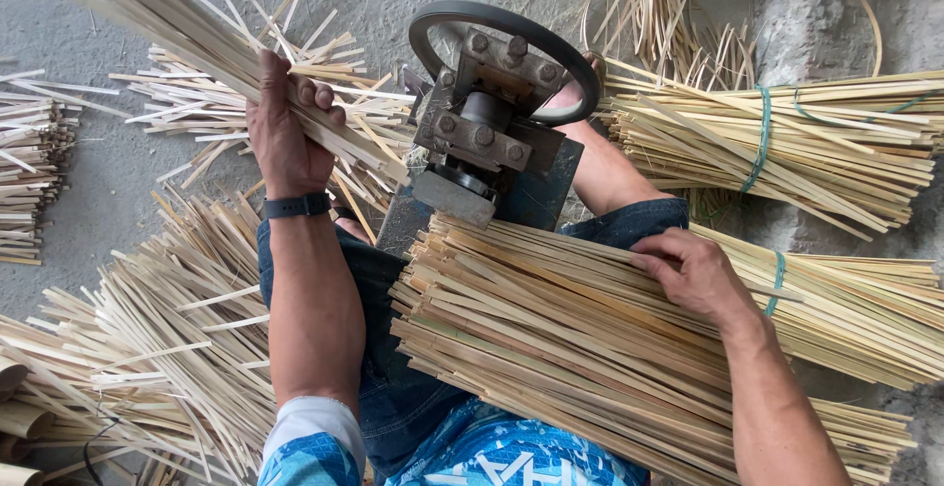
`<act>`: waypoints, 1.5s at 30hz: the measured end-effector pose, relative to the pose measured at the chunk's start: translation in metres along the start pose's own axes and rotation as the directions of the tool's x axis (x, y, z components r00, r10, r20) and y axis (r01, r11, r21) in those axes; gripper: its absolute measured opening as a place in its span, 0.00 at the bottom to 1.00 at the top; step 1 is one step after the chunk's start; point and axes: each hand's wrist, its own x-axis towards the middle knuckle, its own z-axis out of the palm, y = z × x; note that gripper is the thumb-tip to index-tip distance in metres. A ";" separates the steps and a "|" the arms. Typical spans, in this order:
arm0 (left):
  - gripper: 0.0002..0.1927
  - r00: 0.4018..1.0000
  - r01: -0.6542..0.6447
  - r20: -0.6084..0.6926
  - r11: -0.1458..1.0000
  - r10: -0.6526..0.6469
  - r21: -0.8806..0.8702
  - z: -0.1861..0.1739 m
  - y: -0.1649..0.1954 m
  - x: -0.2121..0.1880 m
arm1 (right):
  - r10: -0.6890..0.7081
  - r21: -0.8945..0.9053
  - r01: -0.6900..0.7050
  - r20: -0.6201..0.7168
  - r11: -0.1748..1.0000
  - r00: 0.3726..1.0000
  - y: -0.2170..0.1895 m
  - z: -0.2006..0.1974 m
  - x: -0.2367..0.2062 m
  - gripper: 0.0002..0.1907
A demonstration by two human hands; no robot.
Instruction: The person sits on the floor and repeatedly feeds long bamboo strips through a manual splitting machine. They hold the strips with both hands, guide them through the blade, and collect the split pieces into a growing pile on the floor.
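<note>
My left hand [285,127] is closed around a bunch of thin bamboo strips [187,29] that runs from the upper left down to a metal cutting machine [482,122] with a round black handwheel [506,29]. My right hand [693,270] rests with spread fingers on a thick bundle of bamboo strips [551,338] lying across my lap. The tips of the held strips end just left of the machine's bolted head. A black band sits on my left wrist.
Tied bundles of strips [787,142] lie at the right, bound with green cord. Loose cut strips [167,329] pile up at the lower left and more at the far left [34,161]. Grey concrete floor [98,201] lies underneath.
</note>
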 end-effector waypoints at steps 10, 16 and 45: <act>0.17 0.999 -0.034 0.040 0.992 0.029 0.119 0.003 -0.004 -0.002 | 0.354 0.095 -0.354 0.019 0.930 0.935 0.059 -0.040 -0.037 0.05; 0.22 0.992 -0.052 0.126 0.954 0.015 0.296 0.018 -0.004 -0.011 | 0.110 0.025 -0.108 -0.254 0.994 0.961 0.044 -0.050 -0.029 0.06; 0.17 0.995 -0.084 0.049 0.996 0.084 0.001 -0.010 0.003 0.005 | 0.140 0.064 -0.128 -0.230 0.990 0.963 0.038 -0.042 -0.024 0.06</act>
